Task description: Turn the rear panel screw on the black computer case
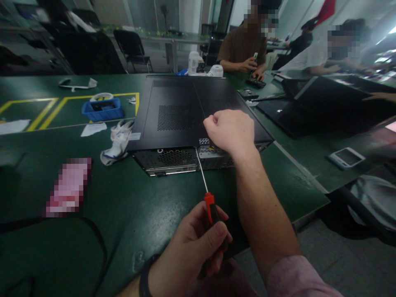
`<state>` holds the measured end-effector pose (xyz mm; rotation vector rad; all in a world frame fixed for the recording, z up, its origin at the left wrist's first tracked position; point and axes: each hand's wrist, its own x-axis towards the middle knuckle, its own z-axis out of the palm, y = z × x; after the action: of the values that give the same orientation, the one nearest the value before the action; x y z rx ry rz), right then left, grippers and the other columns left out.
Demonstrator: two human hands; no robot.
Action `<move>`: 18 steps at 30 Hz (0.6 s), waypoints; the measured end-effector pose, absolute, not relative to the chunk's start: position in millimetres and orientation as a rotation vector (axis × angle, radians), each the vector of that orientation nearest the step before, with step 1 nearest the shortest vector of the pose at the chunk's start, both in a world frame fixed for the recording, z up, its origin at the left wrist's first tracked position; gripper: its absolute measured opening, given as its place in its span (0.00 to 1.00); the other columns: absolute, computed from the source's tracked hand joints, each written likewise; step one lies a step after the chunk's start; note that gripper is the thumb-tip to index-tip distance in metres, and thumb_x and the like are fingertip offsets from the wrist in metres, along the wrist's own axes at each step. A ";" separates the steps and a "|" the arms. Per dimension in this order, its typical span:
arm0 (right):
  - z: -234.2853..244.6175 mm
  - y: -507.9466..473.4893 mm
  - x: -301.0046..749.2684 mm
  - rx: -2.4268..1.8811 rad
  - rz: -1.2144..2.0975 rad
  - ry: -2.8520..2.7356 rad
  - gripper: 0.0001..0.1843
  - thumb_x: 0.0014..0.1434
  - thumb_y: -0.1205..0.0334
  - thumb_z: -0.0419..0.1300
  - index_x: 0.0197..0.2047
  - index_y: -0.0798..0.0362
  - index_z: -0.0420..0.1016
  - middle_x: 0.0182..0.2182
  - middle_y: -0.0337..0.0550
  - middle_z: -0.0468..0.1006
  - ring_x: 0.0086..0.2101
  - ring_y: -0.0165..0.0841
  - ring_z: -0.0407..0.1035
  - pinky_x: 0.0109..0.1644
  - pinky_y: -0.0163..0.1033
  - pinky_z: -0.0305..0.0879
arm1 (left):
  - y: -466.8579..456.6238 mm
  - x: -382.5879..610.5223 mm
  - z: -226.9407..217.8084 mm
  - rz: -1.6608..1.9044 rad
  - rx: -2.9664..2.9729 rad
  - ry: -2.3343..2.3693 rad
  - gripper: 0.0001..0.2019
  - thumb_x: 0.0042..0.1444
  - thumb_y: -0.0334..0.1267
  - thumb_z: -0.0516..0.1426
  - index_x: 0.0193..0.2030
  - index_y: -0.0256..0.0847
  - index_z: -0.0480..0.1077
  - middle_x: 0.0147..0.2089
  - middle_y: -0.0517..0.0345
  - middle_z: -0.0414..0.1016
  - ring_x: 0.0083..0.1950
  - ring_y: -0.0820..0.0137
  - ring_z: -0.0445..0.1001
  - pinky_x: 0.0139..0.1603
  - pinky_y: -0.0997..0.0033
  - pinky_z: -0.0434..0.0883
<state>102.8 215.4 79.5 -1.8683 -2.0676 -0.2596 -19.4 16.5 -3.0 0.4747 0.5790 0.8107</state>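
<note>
A black desktop computer case point(185, 111) lies flat on the green table point(130, 206), its metal rear panel facing me. My left hand point(198, 243) is wrapped round the red-and-black handle of a screwdriver point(206, 194), whose thin shaft reaches up to the rear panel's top edge. My right hand point(230, 132) rests in a fist on the near right corner of the case lid, just above the screwdriver tip; whether the fist holds anything is hidden.
A crumpled white glove point(119, 140) lies left of the case, and a blue tray point(102, 109) sits behind it. A pink object point(68, 187) lies at the near left. Two people sit across the table by other dark equipment point(324, 107). A small tablet point(346, 157) lies at right.
</note>
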 end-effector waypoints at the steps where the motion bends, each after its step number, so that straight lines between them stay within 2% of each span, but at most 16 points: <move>1: 79.6 215.3 102.8 -1.868 -0.255 -2.069 0.25 0.66 0.52 0.50 0.39 0.53 0.87 0.35 0.56 0.85 0.37 0.46 0.78 0.43 0.47 0.66 | 16.7 -19.5 -2.0 0.813 0.480 0.596 0.24 0.58 0.55 0.70 0.48 0.42 0.68 0.33 0.65 0.75 0.18 0.86 0.64 0.18 0.84 0.57; 11: 80.6 214.6 102.6 -1.878 -0.214 -2.071 0.24 0.67 0.52 0.50 0.40 0.53 0.87 0.36 0.55 0.85 0.38 0.46 0.78 0.45 0.48 0.66 | 17.7 -18.3 2.5 0.830 0.534 0.642 0.26 0.55 0.59 0.70 0.43 0.39 0.69 0.31 0.65 0.72 0.19 0.85 0.64 0.20 0.82 0.58; 18: 78.1 215.8 103.9 -1.856 -0.230 -2.074 0.25 0.67 0.52 0.49 0.40 0.54 0.87 0.36 0.56 0.85 0.38 0.46 0.77 0.45 0.48 0.66 | 19.7 -21.0 1.3 0.827 0.453 0.629 0.20 0.57 0.52 0.69 0.43 0.37 0.74 0.33 0.61 0.74 0.21 0.80 0.69 0.22 0.80 0.62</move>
<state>103.9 215.8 78.1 -1.8564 -2.0742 -0.2300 -21.0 19.7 1.3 0.4525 0.6289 0.8272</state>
